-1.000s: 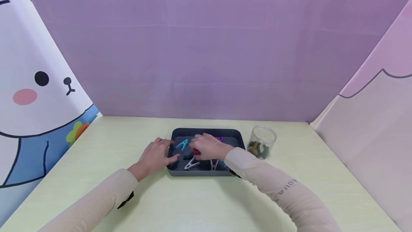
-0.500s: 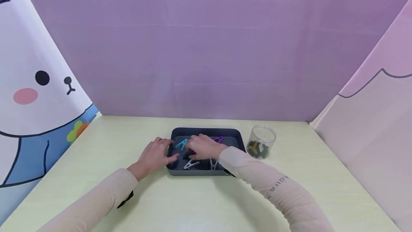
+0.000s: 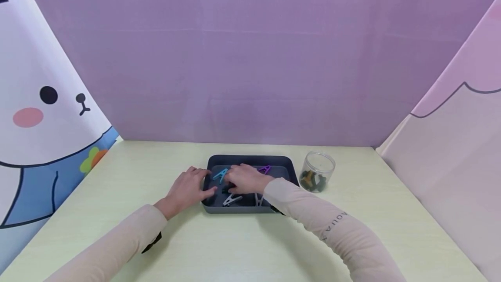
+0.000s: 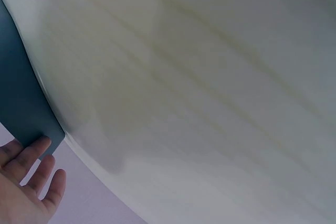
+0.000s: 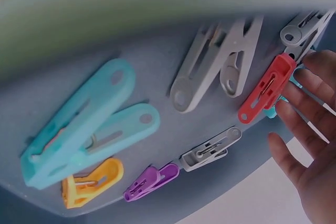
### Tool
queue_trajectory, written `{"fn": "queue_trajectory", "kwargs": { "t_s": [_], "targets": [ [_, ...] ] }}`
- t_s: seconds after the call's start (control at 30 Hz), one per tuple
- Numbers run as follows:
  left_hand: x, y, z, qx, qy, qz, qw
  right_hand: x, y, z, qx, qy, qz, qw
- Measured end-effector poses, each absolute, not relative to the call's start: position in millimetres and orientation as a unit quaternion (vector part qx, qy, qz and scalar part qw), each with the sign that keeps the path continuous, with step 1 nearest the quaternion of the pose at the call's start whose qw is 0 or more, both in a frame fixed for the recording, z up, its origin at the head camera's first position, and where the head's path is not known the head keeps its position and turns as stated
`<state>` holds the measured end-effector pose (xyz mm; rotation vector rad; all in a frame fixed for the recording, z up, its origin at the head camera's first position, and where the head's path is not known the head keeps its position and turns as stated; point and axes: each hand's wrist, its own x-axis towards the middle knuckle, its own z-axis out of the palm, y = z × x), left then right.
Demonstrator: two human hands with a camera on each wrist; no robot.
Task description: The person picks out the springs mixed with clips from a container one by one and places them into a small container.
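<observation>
A dark grey tray [image 3: 250, 209] with raised walls holds several clothespins. My left hand [image 3: 187, 189] rests on its left edge, fingers fairly straight; in the left wrist view the fingertips touch the tray [image 4: 23, 82]. Down inside the tray reaches my right hand [image 3: 246, 179], near a blue clothespin [image 3: 220, 175] and a grey one [image 3: 232, 199]. The right wrist view has its fingers spread beside a red clothespin [image 5: 268, 88]. Its thumb is hidden there, and something dark lies under the hand in the head view, so any pinch stays unclear.
Right of the tray stands a clear jar [image 3: 318, 171] with dark green and yellowish things in it. More clothespins lie in the tray: teal [image 5: 79, 124], yellow [image 5: 94, 183], purple [image 5: 151, 182] and grey [image 5: 212, 149]. A purple wall [image 3: 250, 77] rises behind the table.
My right hand has shifted a little left within the tray, covering the red clothespin in the head view and uncovering more of the purple one. The left hand has stayed at the tray's edge.
</observation>
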<state>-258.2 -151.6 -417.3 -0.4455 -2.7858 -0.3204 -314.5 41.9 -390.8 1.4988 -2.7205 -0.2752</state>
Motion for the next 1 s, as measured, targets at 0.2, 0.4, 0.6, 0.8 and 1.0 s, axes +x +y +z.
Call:
{"fn": "queue_trajectory", "kwargs": {
  "t_s": [0.2,0.4,0.6,0.8,1.0],
  "targets": [
    [-258.6,-149.9,-417.5,-0.156,-0.969,-0.112,0.153,-313.3,41.6,-389.5,0.473,-0.877,-0.081,-0.002],
    [-259.6,-149.0,-418.8,-0.158,-0.969,-0.109,0.156,-314.9,42.3,-391.5,0.476,-0.876,-0.076,-0.001],
    [-259.8,-149.1,-420.4,-0.159,-0.969,-0.108,0.157,-314.4,41.6,-391.7,0.473,-0.878,-0.070,-0.005],
    [-260.3,-149.8,-421.0,-0.163,-0.967,-0.106,0.164,-315.3,40.2,-392.1,0.466,-0.882,-0.066,-0.010],
    [-261.1,-149.5,-421.3,-0.164,-0.967,-0.107,0.164,-317.2,39.1,-394.7,0.464,-0.883,-0.072,-0.004]
  ]
}}
